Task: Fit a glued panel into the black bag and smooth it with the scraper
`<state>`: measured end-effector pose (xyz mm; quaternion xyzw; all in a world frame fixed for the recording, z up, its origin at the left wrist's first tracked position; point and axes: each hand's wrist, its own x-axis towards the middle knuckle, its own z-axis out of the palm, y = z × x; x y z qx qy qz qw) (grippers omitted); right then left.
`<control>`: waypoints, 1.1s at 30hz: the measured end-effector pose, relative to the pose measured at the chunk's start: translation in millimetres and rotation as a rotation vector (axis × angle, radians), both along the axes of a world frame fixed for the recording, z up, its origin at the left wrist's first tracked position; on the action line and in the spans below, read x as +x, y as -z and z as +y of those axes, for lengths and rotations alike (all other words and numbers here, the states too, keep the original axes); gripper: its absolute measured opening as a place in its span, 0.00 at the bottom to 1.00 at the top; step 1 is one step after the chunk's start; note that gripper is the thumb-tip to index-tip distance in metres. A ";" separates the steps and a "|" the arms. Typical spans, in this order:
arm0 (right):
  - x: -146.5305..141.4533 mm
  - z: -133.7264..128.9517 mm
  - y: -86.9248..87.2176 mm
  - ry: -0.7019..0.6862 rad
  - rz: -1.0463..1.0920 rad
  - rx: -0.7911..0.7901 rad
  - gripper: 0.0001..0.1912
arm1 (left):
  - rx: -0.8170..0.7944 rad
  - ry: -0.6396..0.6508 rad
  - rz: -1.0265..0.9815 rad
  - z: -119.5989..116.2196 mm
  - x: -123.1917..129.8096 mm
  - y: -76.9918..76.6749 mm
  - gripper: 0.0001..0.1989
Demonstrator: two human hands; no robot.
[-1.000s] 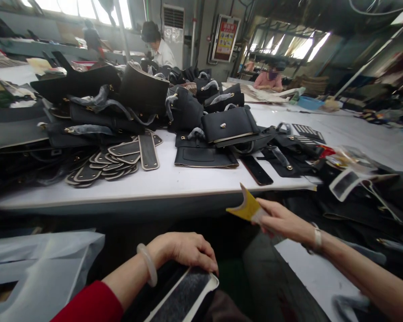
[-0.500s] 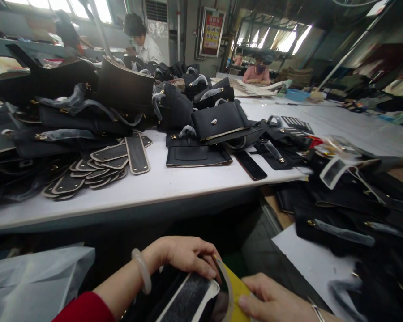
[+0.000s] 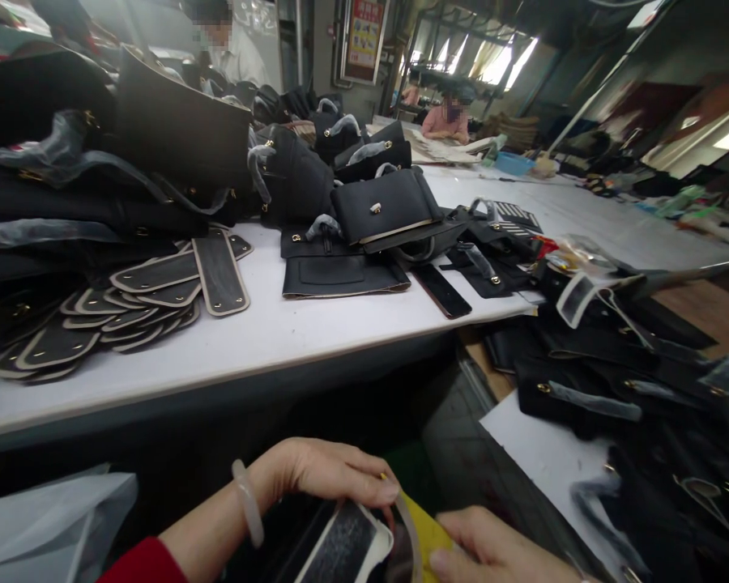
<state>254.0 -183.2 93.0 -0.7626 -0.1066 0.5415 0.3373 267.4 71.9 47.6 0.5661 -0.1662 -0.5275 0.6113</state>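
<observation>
Both of my hands are at the bottom of the view, meeting at a curved yellow band (image 3: 424, 534) with a pale edge, perhaps a tape roll; its lower part is cut off. My left hand (image 3: 334, 474), with a pale bangle at the wrist, arches over with its fingers closed at the band's upper corner. Partly hidden fingertips leave its exact grip hard to see. My right hand (image 3: 492, 542) pinches the band's right side between thumb and fingers. Just below my left hand lies a black strap-like piece (image 3: 343, 542) with a pale border, on dark material.
A white table (image 3: 261, 344) holds a heap of black bags (image 3: 389, 210), stacked black tabs (image 3: 151, 279) and a phone (image 3: 442, 291). More black bag parts (image 3: 583, 389) lie on the right. A translucent plastic sheet (image 3: 49, 526) is at lower left. Other people work further back.
The view has shifted, so the table items appear further left. My left thumb has come up to the yellow band's top corner. My right hand keeps its pinch on the band.
</observation>
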 end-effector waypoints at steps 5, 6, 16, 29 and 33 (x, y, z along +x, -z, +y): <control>10.5 23.9 -18.3 -0.076 -0.024 -0.099 0.18 | 0.029 -0.010 0.025 -2.8 1.2 4.9 0.49; 11.7 27.4 -21.4 -0.072 0.013 -0.140 0.17 | 0.040 -0.006 0.031 -3.3 1.8 6.0 0.49; 14.9 35.2 -26.5 -0.038 0.119 -0.188 0.14 | 0.099 -0.013 0.033 -2.0 2.3 5.3 0.42; 18.0 42.0 -27.5 -0.098 0.095 -0.176 0.16 | 0.093 0.034 -0.085 1.7 6.0 3.4 0.47; 16.1 43.1 -27.6 -0.153 0.090 -0.244 0.15 | 0.094 0.036 -0.080 0.9 5.1 6.1 0.47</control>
